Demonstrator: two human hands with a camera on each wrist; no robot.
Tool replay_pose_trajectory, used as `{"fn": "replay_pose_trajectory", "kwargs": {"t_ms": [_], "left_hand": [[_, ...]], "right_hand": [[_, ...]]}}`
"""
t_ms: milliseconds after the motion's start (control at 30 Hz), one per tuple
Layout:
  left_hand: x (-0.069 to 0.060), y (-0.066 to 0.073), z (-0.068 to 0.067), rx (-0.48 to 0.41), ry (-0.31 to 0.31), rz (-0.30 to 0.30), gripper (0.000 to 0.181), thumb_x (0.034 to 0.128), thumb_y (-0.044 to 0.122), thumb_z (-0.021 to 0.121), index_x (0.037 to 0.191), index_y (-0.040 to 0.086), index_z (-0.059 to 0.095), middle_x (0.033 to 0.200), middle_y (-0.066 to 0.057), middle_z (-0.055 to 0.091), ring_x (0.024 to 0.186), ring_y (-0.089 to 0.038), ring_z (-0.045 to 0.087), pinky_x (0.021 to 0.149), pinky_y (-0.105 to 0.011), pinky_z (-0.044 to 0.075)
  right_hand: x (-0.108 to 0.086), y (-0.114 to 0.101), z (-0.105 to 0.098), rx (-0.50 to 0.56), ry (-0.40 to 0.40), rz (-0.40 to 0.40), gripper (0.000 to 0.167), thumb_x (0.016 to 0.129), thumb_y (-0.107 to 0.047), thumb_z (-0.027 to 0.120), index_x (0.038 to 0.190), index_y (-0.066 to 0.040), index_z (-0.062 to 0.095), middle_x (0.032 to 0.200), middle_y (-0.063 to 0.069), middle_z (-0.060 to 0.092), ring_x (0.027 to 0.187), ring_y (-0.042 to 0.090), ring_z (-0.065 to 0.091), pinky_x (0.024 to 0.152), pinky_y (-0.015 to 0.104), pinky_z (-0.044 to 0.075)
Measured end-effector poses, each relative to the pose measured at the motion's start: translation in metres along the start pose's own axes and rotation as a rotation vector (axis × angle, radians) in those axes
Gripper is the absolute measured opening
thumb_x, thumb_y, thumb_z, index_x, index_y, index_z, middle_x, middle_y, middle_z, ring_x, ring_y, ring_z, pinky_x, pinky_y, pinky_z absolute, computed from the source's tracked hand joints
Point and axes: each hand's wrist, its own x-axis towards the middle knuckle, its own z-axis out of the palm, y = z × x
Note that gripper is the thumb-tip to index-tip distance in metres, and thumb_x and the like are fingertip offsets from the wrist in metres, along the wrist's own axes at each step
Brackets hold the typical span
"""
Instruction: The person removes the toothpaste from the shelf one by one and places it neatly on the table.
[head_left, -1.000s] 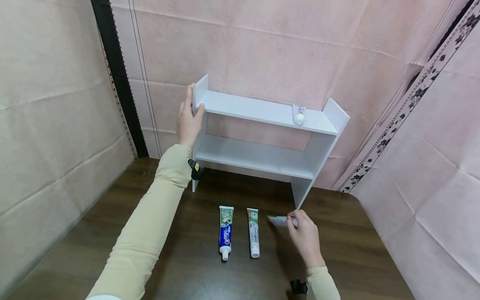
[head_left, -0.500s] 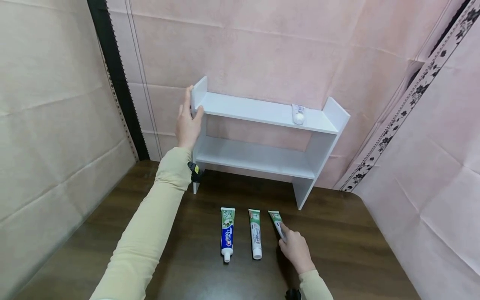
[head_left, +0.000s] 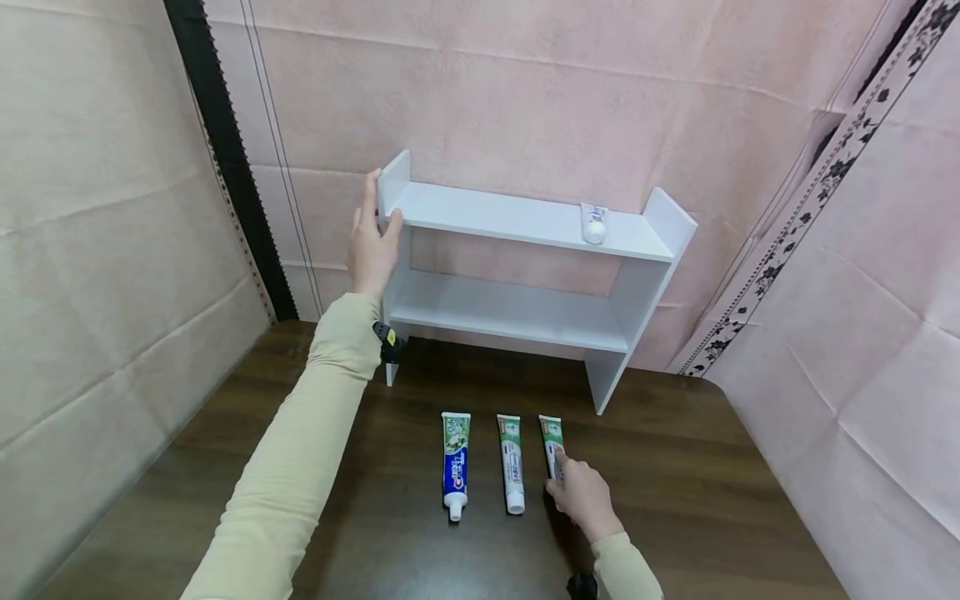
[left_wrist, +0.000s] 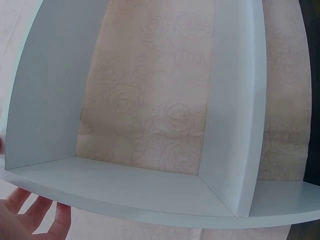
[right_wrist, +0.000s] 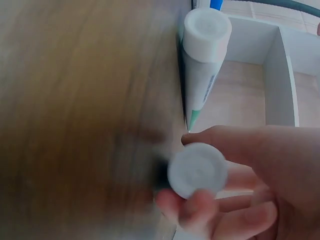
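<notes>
My left hand grips the upper left side panel of a white two-tier shelf, thumb at its front edge. In the left wrist view, several fingers lie against the outside of that panel. On the dark table, my right hand holds a green-and-white toothpaste tube between thumb and fingers. The right wrist view shows its white cap end-on. To its left lie another green-and-white toothpaste tube and a blue-and-green Crest toothpaste tube, all roughly parallel, caps toward me.
A small white tube lies on the shelf's top board near its right end. The shelf stands at the back of the brown wooden table. Pink cloth hangs behind it, and pale cloth hangs at the sides.
My right hand has brought the right-hand tube down flat and turned it from sideways to nearly parallel with the others. The left hand has stayed on the shelf.
</notes>
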Motion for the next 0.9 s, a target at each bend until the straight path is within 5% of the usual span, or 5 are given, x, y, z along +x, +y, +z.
{"fn": "replay_pose_trajectory", "kwargs": {"t_ms": [367, 533, 700, 800, 900], "left_hand": [[0.000, -0.001, 0.001, -0.003, 0.001, 0.004, 0.057, 0.0993, 0.037, 0.047, 0.145, 0.057, 0.020, 0.137, -0.014, 0.050, 0.107, -0.030, 0.055, 0.079, -0.042, 0.044], [0.000, 0.000, 0.002, -0.005, 0.000, -0.001, 0.057, 0.0992, 0.037, 0.047, 0.145, 0.058, 0.020, 0.138, -0.014, 0.050, 0.109, -0.030, 0.055, 0.080, -0.043, 0.044], [0.000, 0.000, 0.003, -0.010, 0.001, -0.006, 0.057, 0.0991, 0.038, 0.047, 0.145, 0.059, 0.020, 0.138, -0.014, 0.050, 0.109, -0.030, 0.055, 0.080, -0.044, 0.045], [0.000, 0.000, 0.002, -0.015, -0.001, -0.008, 0.057, 0.0991, 0.038, 0.047, 0.145, 0.059, 0.020, 0.139, -0.013, 0.049, 0.111, -0.030, 0.055, 0.082, -0.045, 0.046], [0.000, 0.000, 0.001, -0.020, 0.001, -0.007, 0.057, 0.0995, 0.037, 0.047, 0.146, 0.056, 0.021, 0.140, -0.014, 0.048, 0.114, -0.031, 0.054, 0.084, -0.046, 0.046]], "right_hand": [[-0.002, 0.001, 0.001, -0.021, -0.016, -0.009, 0.055, 0.089, -0.023, 0.069, 0.135, 0.003, 0.053, 0.095, 0.026, 0.069, 0.031, 0.008, 0.044, 0.034, 0.023, 0.038], [0.000, 0.005, -0.010, -0.003, -0.137, -0.020, 0.061, 0.090, -0.029, 0.067, 0.140, 0.000, 0.048, 0.091, 0.023, 0.068, 0.036, 0.013, 0.050, 0.038, 0.027, 0.042], [0.007, 0.010, -0.046, 0.013, -0.227, -0.079, 0.070, 0.092, -0.033, 0.064, 0.149, -0.007, 0.034, 0.103, 0.021, 0.068, 0.083, 0.032, 0.068, 0.075, 0.048, 0.054], [0.014, 0.011, -0.077, 0.039, -0.158, -0.159, 0.075, 0.094, -0.032, 0.061, 0.155, -0.012, 0.021, 0.132, 0.026, 0.057, 0.122, 0.046, 0.053, 0.102, 0.061, 0.040], [0.024, 0.005, -0.109, 0.049, -0.026, -0.239, 0.077, 0.096, -0.030, 0.058, 0.156, -0.013, 0.014, 0.151, 0.026, 0.036, 0.138, 0.049, 0.031, 0.108, 0.065, 0.029]]}}
